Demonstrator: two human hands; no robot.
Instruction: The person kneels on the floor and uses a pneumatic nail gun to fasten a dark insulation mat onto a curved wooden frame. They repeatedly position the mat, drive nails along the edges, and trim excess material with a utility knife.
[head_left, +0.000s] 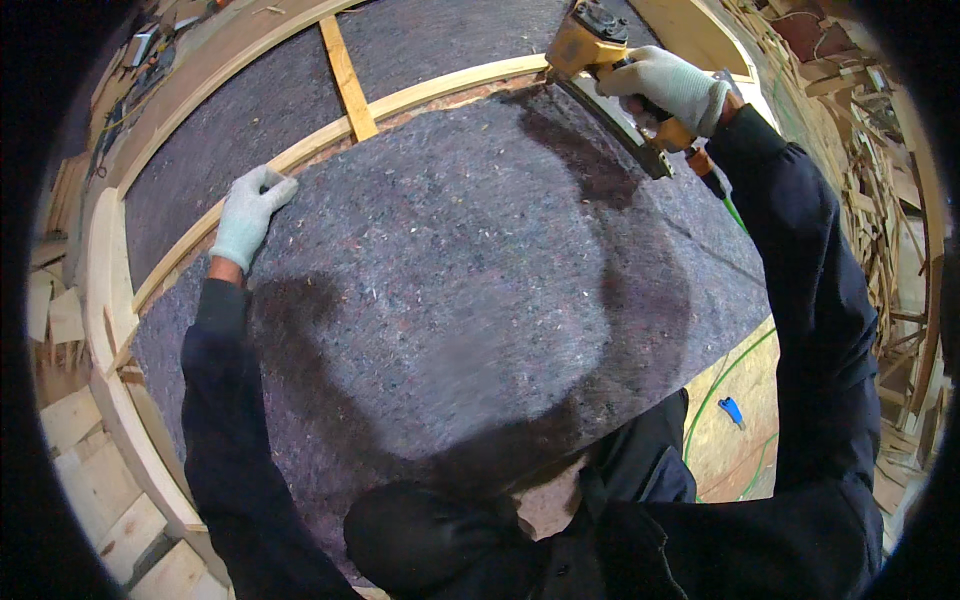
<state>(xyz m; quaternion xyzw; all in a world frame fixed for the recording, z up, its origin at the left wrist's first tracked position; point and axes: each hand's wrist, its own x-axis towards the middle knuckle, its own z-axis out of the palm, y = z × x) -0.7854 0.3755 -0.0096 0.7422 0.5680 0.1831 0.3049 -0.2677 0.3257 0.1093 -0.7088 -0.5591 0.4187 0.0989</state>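
A large grey-purple felt sheet [450, 270] lies over a wooden frame in front of me, with its far edge along a pale wooden rail [430, 97]. My left hand [251, 212], in a whitish knit glove, is closed at that edge beside the rail, its fingertips partly hidden. At the upper right my right hand [675, 85], gloved likewise, grips a yellow-orange pneumatic staple gun [588, 45]. The gun's nose is at the rail near the felt's far edge. A green air hose [736, 215] runs from its handle end.
A wooden crosspiece [345, 78] joins the rail beyond the felt. A curved timber side [105, 270] bounds the frame at left. On the board at lower right lies a small blue air-blow nozzle or similar tool [732, 411]. Scrap wood strips [870, 170] pile at far right.
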